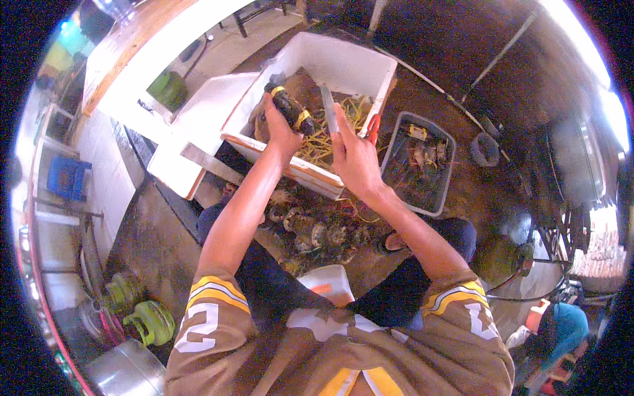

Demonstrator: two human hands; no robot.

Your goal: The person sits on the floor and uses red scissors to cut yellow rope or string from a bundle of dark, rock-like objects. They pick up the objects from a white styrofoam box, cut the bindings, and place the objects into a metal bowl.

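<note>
My left hand grips a dark, elongated bundle bound with yellow bands near both ends. It is above the left part of a white styrofoam box. My right hand holds a pale, flat knife-like blade pointing up, apart from the bundle. Its handle is hidden by my fingers. Loose yellow strips lie inside the box, along with a piece of brown cardboard. A red looped object shows at the box's right rim, beside my right hand; I cannot tell whether my hand touches it.
A grey-rimmed plastic tub with dark, wet contents stands right of the box. Dark clumped items lie on the floor between my feet. The styrofoam lid leans at the left. Green gas cylinders stand at lower left.
</note>
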